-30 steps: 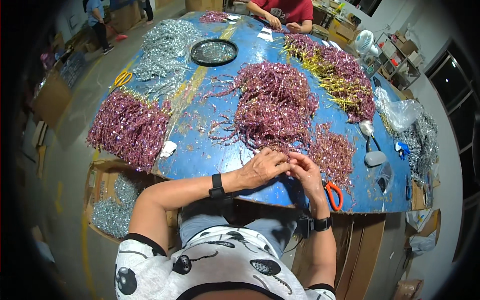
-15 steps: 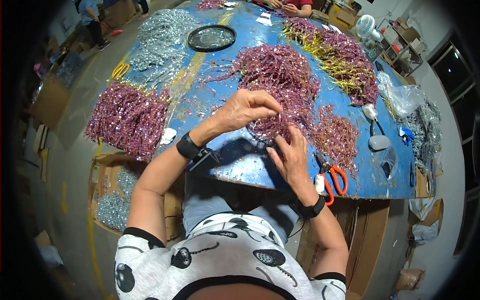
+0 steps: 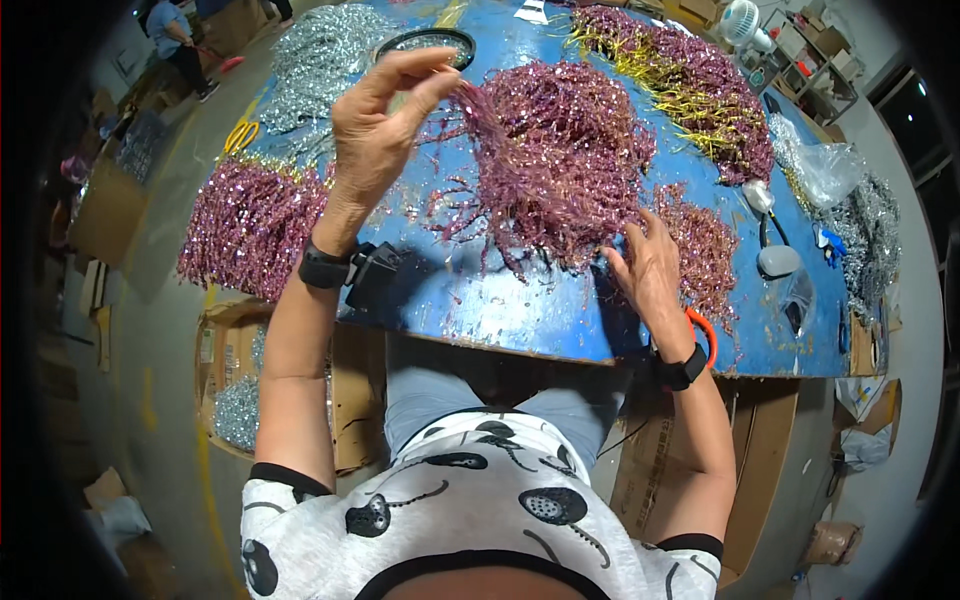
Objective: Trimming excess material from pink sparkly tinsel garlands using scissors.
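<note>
My left hand (image 3: 385, 125) is raised over the table's left-middle part. Its thumb and fingers pinch one end of a bunch of pink tinsel strands (image 3: 505, 150). The bunch slants down across a large heap of shiny pink tinsel (image 3: 575, 110). At the heap's near right edge is my right hand (image 3: 650, 270), its bent fingers closed around the lower strands; the fingertips are partly lost among them. A smaller, looser pink pile (image 3: 705, 245) lies just right of that hand. Orange-handled scissors (image 3: 708, 335) are mostly hidden behind my right wrist.
On the blue table (image 3: 500, 320) are a silver tinsel pile (image 3: 325, 65), a black round tray (image 3: 465, 45), yellow-handled scissors (image 3: 240, 137) and pink bundles with yellow ties (image 3: 680, 90). Another pink bundle (image 3: 250, 225) hangs over the left edge. A cardboard box (image 3: 215, 350) stands below.
My hands have moved apart. The left went up and left with the strand ends, the right shifted right, and the pink strands now stretch between them.
</note>
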